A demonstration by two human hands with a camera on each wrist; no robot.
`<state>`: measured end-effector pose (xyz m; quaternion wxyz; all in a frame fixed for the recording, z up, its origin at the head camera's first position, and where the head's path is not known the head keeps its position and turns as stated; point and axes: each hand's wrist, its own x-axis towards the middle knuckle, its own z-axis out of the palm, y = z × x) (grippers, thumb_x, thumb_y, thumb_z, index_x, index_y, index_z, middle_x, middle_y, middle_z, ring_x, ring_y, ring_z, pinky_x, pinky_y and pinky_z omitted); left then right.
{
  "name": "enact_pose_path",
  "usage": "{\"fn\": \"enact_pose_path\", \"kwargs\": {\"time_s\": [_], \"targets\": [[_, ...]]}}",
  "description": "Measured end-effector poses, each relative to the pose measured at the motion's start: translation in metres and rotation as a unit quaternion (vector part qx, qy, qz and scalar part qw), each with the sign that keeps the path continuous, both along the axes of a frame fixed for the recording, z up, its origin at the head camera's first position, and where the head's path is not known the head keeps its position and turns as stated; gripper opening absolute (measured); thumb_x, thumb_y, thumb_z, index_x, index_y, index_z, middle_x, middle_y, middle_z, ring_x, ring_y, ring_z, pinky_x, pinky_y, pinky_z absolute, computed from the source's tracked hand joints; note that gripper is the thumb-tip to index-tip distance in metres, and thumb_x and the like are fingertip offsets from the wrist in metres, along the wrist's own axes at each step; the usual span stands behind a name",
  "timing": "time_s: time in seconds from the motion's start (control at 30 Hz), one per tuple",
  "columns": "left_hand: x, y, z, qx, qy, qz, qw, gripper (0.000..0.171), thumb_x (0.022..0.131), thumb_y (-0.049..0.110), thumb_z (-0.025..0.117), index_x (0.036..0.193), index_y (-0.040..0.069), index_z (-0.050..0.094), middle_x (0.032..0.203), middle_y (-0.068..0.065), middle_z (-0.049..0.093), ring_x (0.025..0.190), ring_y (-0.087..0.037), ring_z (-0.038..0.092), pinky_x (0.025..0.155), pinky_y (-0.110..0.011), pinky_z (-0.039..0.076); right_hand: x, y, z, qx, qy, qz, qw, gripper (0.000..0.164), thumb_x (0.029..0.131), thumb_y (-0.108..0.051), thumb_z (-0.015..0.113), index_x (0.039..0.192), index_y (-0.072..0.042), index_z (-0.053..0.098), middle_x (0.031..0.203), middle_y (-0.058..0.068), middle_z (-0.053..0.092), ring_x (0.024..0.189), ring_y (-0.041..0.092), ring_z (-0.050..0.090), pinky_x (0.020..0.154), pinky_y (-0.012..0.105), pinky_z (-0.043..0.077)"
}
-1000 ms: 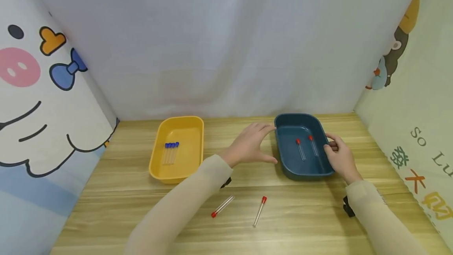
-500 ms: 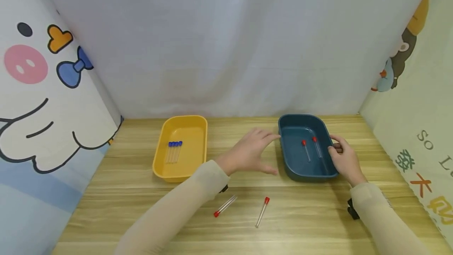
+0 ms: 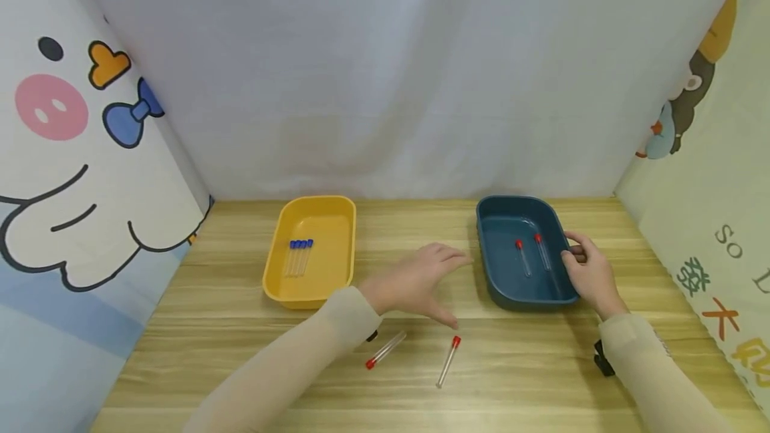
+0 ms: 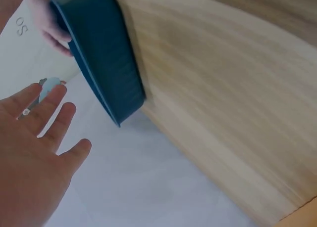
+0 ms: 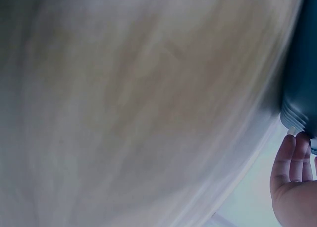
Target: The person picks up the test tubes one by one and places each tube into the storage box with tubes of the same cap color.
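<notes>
My right hand [image 3: 592,276] grips the right rim of the dark blue tray [image 3: 529,301], thumb over the edge; the right wrist view shows its fingers [image 5: 298,160] along the outer wall. Two red-capped test tubes [image 3: 524,260] lie inside that tray. My left hand [image 3: 412,284] hovers over the table between the two trays, fingers spread and holding nothing, apart from the blue tray. Just below its thumb a red-capped test tube [image 3: 448,361] lies on the wood. Another red-capped tube [image 3: 387,350] rests slantwise by the left forearm, its cap toward the near left.
A yellow tray [image 3: 329,246] stands left of the left hand, with several blue-capped test tubes [image 3: 299,259] side by side in it. Behind the table [image 3: 511,379] hangs a pale curtain [image 3: 385,85]. Printed cartoon panels flank both sides.
My left hand has drawn away from the blue tray's left side, moving left and nearer toward the loose tubes. The right hand keeps its grip on the rim. The head view has shifted slightly.
</notes>
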<state>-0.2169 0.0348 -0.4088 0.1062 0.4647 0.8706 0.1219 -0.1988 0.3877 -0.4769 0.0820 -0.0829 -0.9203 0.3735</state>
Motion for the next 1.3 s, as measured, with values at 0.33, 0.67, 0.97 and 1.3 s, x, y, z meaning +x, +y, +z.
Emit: {"fn": "enact_pose_path", "kwargs": {"time_s": [0.33,0.67,0.97,1.3], "targets": [[0.015,-0.006,-0.037,-0.041,-0.014,-0.055,0.9976,0.109,0.072,0.059,0.089,0.159,0.017,0.038,0.161,0.002,0.045,0.146,-0.018,0.042,0.126,-0.032,0.032,0.000,0.000,-0.001,-0.004,0.000,-0.008,1.000,0.048,0.108,-0.018,0.046,0.153,-0.003,0.046,0.126,0.031,0.060,0.111,0.040,0.061,0.068,0.007,0.039],[0.028,-0.004,-0.052,-0.079,0.019,-0.110,0.9907,0.113,0.070,0.065,0.087,0.159,0.015,0.038,0.160,0.000,0.046,0.149,-0.018,0.041,0.128,-0.031,0.029,0.001,0.001,0.000,-0.005,-0.011,-0.007,1.000,0.049,0.108,-0.020,0.045,0.154,-0.003,0.044,0.128,0.032,0.058,0.115,0.043,0.060,0.070,0.010,0.040],[0.038,-0.003,-0.060,-0.089,0.022,-0.121,0.9884,0.112,0.070,0.065,0.088,0.159,0.017,0.039,0.158,0.006,0.046,0.147,-0.012,0.042,0.128,-0.030,0.028,0.004,0.000,0.001,0.007,-0.010,-0.012,1.000,0.048,0.108,-0.018,0.046,0.153,-0.002,0.045,0.126,0.031,0.060,0.108,0.035,0.060,0.067,0.009,0.040],[0.042,-0.002,-0.062,-0.114,0.035,-0.114,0.9863,0.106,0.073,0.067,0.084,0.157,0.017,0.042,0.156,0.006,0.048,0.144,-0.010,0.044,0.128,-0.030,0.028,0.003,-0.004,0.002,0.014,-0.001,-0.007,1.000,0.047,0.107,-0.017,0.047,0.151,-0.001,0.047,0.124,0.032,0.062,0.108,0.037,0.062,0.066,0.009,0.041]]}}
